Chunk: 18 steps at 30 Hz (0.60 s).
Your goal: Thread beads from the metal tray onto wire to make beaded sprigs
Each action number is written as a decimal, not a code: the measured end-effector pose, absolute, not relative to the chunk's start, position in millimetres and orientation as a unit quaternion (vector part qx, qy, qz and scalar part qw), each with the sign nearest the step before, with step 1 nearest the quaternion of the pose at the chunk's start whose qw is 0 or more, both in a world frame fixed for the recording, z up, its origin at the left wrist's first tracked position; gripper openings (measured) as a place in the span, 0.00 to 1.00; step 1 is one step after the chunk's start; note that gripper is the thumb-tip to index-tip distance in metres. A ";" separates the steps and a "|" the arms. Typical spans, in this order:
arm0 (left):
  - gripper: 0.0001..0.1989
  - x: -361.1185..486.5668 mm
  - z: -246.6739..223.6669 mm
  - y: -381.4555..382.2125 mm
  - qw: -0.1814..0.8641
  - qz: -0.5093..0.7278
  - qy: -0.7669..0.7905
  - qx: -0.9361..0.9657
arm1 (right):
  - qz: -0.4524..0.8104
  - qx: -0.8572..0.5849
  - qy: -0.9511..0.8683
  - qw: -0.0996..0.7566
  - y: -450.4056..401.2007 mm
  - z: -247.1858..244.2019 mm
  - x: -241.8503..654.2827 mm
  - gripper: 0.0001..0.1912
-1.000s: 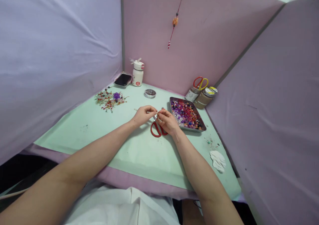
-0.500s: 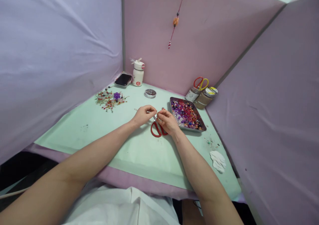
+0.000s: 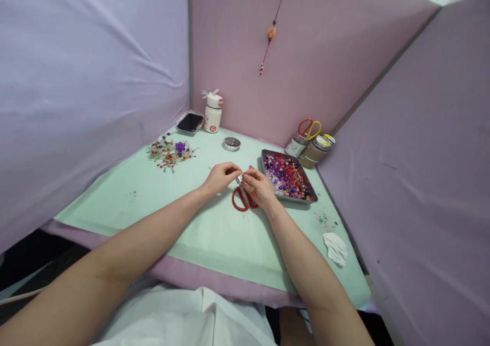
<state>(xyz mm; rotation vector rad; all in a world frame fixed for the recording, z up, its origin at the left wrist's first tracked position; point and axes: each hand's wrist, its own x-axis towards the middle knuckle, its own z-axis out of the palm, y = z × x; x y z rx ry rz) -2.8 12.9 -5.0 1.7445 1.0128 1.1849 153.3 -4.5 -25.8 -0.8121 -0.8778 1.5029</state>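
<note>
1. While held close together over the middle of the worktop (image 3: 214, 239), pinching a tiny pale piece (image 3: 242, 174), too small to identify, between left hand (image 3: 220, 177) and right hand (image 3: 259, 187), with fingertips pressed together in each grip.
2. Partly covering red-handled scissors (image 3: 241, 209) with the right hand, just beside a shallow bead tray (image 3: 296, 200) near the worktop's right edge.
3. Well apart from beaded strands (image 3: 168, 155) near the left edge.

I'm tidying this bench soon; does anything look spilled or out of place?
Yes: tiny scraps lie scattered right of the metal bead tray, outside any container. Nearby, a crumpled white cloth seems casually left.
</note>
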 end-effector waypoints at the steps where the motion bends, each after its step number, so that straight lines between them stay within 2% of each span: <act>1: 0.11 -2.8 -5.0 13.0 0.389 0.467 0.399 0.687 | 0.641 -0.348 -0.375 0.573 -4.3 -26.2 153.3 0.12; 18: 0.08 -2.8 -6.2 13.5 0.372 0.458 0.399 0.702 | 0.636 -0.348 -0.382 0.573 -4.8 -27.5 150.7 0.11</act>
